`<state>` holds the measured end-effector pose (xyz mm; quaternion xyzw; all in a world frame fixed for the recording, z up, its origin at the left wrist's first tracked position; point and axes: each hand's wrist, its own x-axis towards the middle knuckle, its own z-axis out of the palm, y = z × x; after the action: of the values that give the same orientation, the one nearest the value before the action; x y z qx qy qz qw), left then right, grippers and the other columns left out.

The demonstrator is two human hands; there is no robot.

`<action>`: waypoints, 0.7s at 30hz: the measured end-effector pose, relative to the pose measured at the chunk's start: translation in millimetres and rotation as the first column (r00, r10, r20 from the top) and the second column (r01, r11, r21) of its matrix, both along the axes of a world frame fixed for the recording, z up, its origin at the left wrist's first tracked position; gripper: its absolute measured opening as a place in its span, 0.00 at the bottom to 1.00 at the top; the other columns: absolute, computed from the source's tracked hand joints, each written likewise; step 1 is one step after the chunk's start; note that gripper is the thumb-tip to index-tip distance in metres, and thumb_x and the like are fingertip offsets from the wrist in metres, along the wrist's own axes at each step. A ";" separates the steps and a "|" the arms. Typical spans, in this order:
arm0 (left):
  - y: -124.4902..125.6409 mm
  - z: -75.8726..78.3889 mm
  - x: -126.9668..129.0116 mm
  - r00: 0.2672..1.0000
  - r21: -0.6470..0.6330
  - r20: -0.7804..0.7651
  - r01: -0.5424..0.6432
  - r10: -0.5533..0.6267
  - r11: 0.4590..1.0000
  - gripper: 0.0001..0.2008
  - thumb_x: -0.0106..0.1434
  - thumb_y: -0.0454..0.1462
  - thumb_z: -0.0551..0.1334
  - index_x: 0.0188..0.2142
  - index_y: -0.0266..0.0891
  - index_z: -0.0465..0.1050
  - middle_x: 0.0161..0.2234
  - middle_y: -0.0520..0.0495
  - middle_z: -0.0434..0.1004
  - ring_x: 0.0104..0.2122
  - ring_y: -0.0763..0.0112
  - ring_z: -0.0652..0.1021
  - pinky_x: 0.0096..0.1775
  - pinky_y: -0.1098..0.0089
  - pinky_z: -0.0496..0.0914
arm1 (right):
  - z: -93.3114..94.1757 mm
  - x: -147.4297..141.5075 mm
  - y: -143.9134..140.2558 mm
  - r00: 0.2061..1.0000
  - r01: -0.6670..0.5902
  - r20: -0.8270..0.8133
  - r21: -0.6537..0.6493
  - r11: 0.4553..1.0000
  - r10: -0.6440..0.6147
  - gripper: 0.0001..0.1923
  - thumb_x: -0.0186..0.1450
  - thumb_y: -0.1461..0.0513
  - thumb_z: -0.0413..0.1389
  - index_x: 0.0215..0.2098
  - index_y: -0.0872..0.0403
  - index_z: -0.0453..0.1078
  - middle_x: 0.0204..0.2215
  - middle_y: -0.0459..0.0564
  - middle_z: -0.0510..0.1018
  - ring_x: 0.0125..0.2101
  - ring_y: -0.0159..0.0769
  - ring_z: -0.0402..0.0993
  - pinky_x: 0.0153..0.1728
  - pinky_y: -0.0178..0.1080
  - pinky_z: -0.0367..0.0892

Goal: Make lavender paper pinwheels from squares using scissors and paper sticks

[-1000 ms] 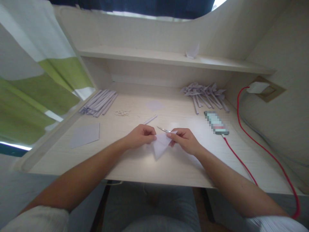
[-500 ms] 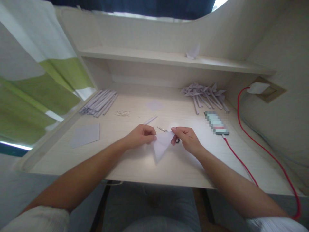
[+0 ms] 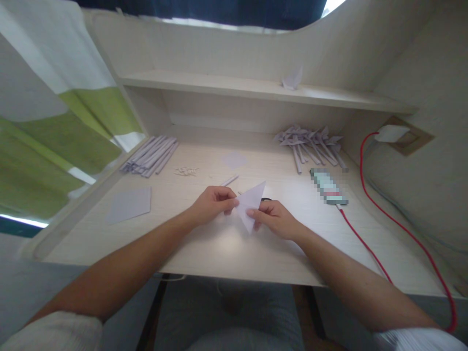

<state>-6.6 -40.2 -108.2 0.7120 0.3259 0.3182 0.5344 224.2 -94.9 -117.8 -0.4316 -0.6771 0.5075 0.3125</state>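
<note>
Both hands hold a pale lilac folded paper triangle just above the light wooden desk. My left hand pinches its left corner. My right hand pinches its lower right edge. The triangle stands tilted, its top point up and to the right. Small scissors lie on the desk behind the paper, mostly hidden by it and by my right hand. A thin rolled paper stick lies just beyond my left hand.
Rolled paper sticks lie at the back left, finished paper pinwheels at the back right. A lilac sheet lies left, another at mid-back, with small white bits. A phone on a red cable lies right.
The paper triangle, lying flat before, has been lifted and turned so its point faces up. My right hand moved down to its lower edge. The scissors are now mostly covered.
</note>
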 end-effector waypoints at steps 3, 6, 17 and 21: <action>-1.1 1.7 0.8 0.999 0.013 -0.003 -0.037 0.037 0.999 0.13 0.61 0.43 0.65 0.25 0.35 0.74 0.20 0.52 0.71 0.23 0.76 0.69 0.28 0.74 0.62 | -0.2 0.2 0.4 1.000 0.001 0.024 0.010 1.000 -0.001 0.22 0.67 0.48 0.55 0.26 0.56 0.74 0.24 0.47 0.77 0.25 0.31 0.70 0.30 0.34 0.63; -1.8 3.4 1.2 0.997 0.027 -0.016 -0.077 0.077 0.997 0.14 0.61 0.42 0.64 0.24 0.35 0.74 0.20 0.52 0.71 0.23 0.76 0.69 0.28 0.74 0.62 | -1.2 0.0 0.7 0.999 -0.009 0.049 0.027 1.000 0.008 0.22 0.67 0.48 0.55 0.26 0.56 0.74 0.23 0.47 0.77 0.25 0.31 0.70 0.30 0.34 0.63; 1.8 3.2 0.1 0.983 0.059 0.041 -0.179 0.177 0.982 0.15 0.62 0.41 0.63 0.22 0.36 0.70 0.21 0.52 0.70 0.24 0.74 0.69 0.30 0.72 0.62 | 1.1 -3.3 -0.6 0.999 -0.040 0.009 0.012 0.999 0.040 0.20 0.68 0.50 0.56 0.27 0.56 0.74 0.23 0.47 0.76 0.24 0.30 0.70 0.30 0.35 0.64; 1.6 5.4 0.5 0.975 0.081 0.060 -0.219 0.214 0.972 0.15 0.61 0.41 0.63 0.21 0.36 0.69 0.21 0.52 0.70 0.24 0.74 0.69 0.30 0.72 0.62 | 1.8 -3.5 -0.9 0.999 -0.037 0.024 0.012 0.999 0.037 0.20 0.68 0.50 0.56 0.27 0.55 0.74 0.23 0.47 0.76 0.25 0.31 0.70 0.31 0.35 0.65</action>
<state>-6.1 -38.6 -102.7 0.6865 0.3739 0.4063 0.4731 220.7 -95.9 -115.9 -0.4229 -0.6921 0.5037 0.2976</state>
